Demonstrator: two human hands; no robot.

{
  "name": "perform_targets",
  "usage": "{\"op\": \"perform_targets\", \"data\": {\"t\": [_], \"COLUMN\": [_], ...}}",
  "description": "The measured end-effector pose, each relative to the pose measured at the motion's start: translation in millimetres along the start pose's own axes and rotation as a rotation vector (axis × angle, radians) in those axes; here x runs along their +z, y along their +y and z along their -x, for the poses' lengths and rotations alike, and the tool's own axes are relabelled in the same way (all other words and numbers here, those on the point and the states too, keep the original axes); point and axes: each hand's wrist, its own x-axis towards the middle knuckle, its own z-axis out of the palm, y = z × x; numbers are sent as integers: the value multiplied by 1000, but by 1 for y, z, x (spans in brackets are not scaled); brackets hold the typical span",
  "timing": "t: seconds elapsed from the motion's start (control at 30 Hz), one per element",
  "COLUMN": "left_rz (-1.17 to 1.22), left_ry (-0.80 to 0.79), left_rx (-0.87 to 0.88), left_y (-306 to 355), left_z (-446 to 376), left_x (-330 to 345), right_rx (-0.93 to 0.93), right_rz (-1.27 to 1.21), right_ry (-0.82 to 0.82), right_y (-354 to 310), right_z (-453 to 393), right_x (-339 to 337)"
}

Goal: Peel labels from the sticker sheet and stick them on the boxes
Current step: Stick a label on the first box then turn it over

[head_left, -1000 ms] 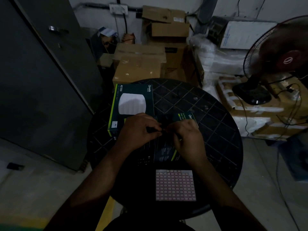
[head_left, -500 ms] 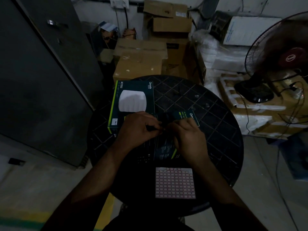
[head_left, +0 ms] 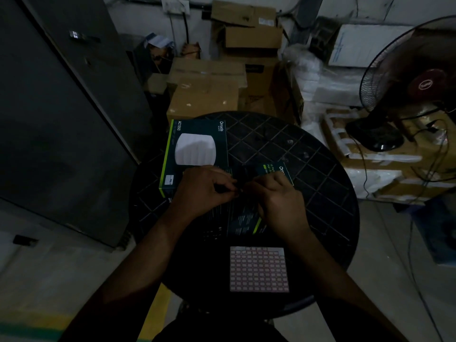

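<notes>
Nearest the person, the sticker sheet [head_left: 259, 269] lies flat on the round black counter [head_left: 328, 193], with a few cells along its top edge looking bare. Just beyond it, the left hand [head_left: 204, 191] and right hand [head_left: 281, 201] meet fingertip to fingertip above a dark Omada box [head_left: 276, 170], both with fingers curled as if pinching something tiny between them. The light is too dim to show a label there, so I cannot tell what each hand actually grips. If it is a peeled label, the likely trouble is that it folds onto itself or clings to a fingertip while passing between the hands, or goes down crooked because the box face is barely visible. Farther off, touching that box on the left, the AC1350 box [head_left: 195, 151] already carries a small white tag near its front corner. The nearer box could also slide under pressing fingers, since nothing braces it.
</notes>
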Motion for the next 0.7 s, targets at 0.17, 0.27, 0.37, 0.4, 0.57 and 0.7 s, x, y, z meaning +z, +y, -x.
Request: {"op": "perform_targets", "data": {"t": [0.17,0.27,0.37,0.4,0.57,0.7], "left_rz": [-9,-14,-7,-2,-3,-8], "left_ry": [-3,1,1,1,4,6], "left_rx": [-8,-3,5,8,22,13], "left_y": [1,2,3,3,5,5], "left_z": [2,3,4,4,6,5], "left_x": [1,1,1,1,0,0], "right_rx": [-15,-11,3,25,184,146], "right_rz": [28,35,-44,-103,-314,-302], "right_ry": [-16,-19,-8,-9,-91,-162], "right_y": [-5,-6,-4,-3,2,13], "right_z": [5,8,11,11,0,-17], "right_x": [-2,-1,-2,-3,-11,-12]}}
